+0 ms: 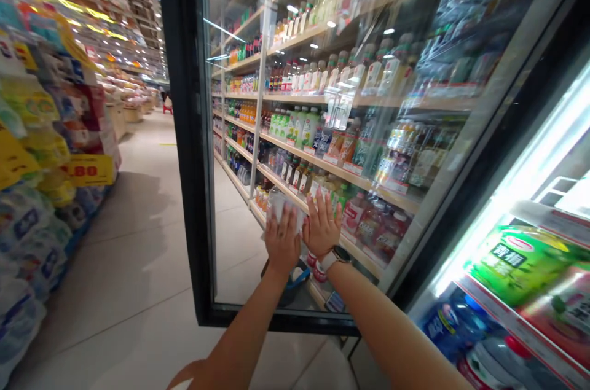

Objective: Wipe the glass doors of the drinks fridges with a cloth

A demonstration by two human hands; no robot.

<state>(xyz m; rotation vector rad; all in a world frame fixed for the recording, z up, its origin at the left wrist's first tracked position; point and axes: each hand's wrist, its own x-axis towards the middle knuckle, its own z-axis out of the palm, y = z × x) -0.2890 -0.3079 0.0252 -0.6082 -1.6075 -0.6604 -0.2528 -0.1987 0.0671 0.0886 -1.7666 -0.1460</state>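
Flat against the glass of an open cooler door point(184, 150), my left hand point(282, 239) holds a white cloth point(275, 198) pinned under its fingers. The cloth's edges show above and beside the fingertips. Just to the right, my right hand point(323, 227) lies on the same glass with its fingers stretched out and slightly apart. It wears a watch point(340, 254) on the wrist, and no object shows in it. Both hands are low on the pane, above the door's black bottom frame point(313, 321). Reflections partly blur the shelves of bottles seen in the glass.
On the right, lit cooler shelves hold a green drink pack point(516, 261) and blue-wrapped bottles point(449, 322). Stacked packaged goods point(37, 224) with a yellow price sign point(90, 170) line the left. A tiled aisle floor point(142, 212) runs between them and the door.
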